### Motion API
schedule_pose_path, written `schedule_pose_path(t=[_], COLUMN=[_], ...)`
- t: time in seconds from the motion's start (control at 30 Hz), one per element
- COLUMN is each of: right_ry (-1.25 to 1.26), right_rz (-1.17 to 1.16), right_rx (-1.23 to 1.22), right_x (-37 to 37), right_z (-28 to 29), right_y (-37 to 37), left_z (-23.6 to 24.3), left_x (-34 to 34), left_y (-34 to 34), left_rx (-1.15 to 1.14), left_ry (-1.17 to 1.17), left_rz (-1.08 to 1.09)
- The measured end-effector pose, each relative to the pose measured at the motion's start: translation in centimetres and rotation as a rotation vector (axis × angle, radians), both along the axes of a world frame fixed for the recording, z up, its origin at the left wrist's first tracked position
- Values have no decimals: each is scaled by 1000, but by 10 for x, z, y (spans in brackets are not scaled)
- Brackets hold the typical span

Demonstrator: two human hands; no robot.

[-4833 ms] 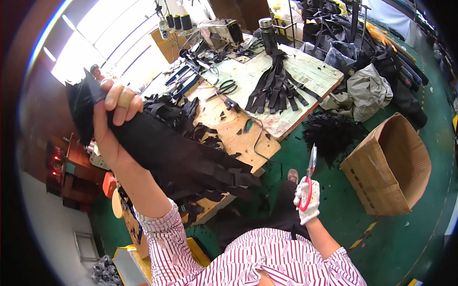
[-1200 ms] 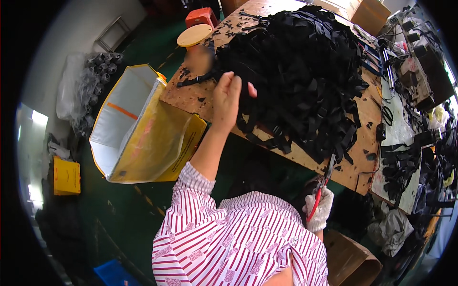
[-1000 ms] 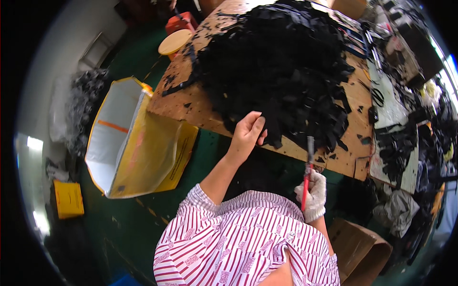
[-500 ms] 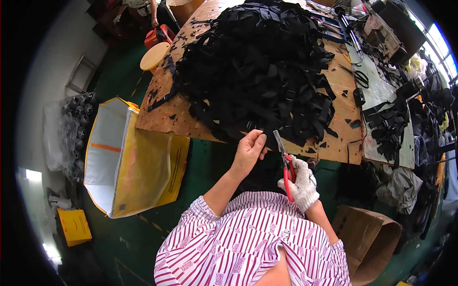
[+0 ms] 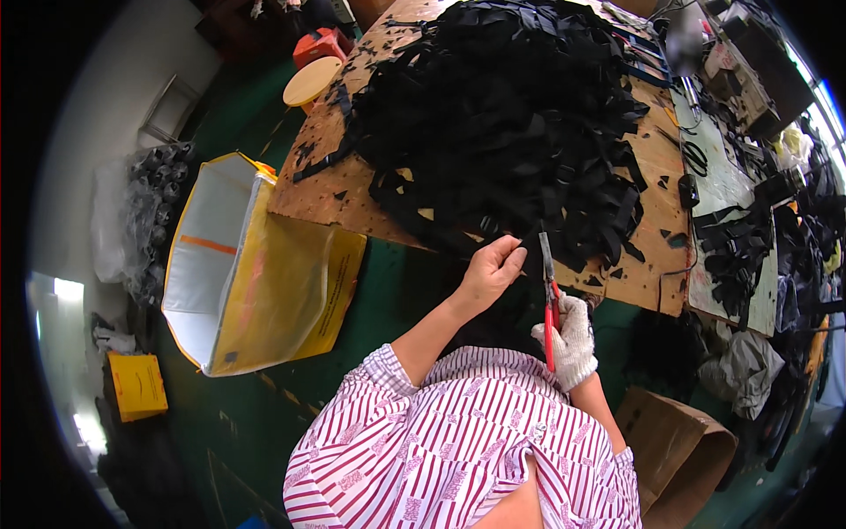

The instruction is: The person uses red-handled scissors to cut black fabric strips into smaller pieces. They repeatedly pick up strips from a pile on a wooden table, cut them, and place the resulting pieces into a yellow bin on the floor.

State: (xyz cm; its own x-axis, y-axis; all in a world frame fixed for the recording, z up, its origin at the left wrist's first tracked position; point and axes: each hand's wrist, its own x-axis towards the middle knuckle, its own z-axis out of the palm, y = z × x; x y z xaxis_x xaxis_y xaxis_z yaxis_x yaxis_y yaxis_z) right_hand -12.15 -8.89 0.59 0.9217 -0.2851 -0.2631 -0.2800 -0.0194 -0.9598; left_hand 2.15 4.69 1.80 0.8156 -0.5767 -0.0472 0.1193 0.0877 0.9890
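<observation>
My bare left hand [image 5: 492,273] is closed in a pinch at the near edge of the heap, on the end of a thin black webbing strap [image 5: 531,236]. My right hand [image 5: 575,342], in a white knitted glove, grips red-handled scissors [image 5: 552,322]. Their grey blades point up and away from me, just right of the pinched strap end. Whether the blades touch the strap cannot be made out. Beyond both hands a large heap of black webbing straps [image 5: 502,132] covers much of the wooden table [image 5: 654,286]; some straps carry buckles.
Left of the table stands an open yellow bag [image 5: 282,273] with a pale lining. A cardboard box [image 5: 674,450] sits on the floor at lower right. Black-handled scissors [image 5: 694,157] and more straps [image 5: 736,256] lie at right. A round-topped stool [image 5: 313,81] stands by the far-left table edge.
The whole view has shifted, so the table and heap sit farther right. The scissors have turned more upright and their handles look closer together. My left hand keeps its pinch.
</observation>
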Motion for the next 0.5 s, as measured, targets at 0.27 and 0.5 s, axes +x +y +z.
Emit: schedule_pose_path(t=[0.27, 0.5], right_ry=[-19, 32], right_rz=[-33, -242], right_rx=[82, 313], right_x=[6, 22], right_z=[2, 27], right_y=[1, 2], left_z=[-1, 10], left_x=[-2, 5], left_y=[-2, 5], left_rx=[67, 40], left_ry=[-148, -116], left_rz=[-44, -68])
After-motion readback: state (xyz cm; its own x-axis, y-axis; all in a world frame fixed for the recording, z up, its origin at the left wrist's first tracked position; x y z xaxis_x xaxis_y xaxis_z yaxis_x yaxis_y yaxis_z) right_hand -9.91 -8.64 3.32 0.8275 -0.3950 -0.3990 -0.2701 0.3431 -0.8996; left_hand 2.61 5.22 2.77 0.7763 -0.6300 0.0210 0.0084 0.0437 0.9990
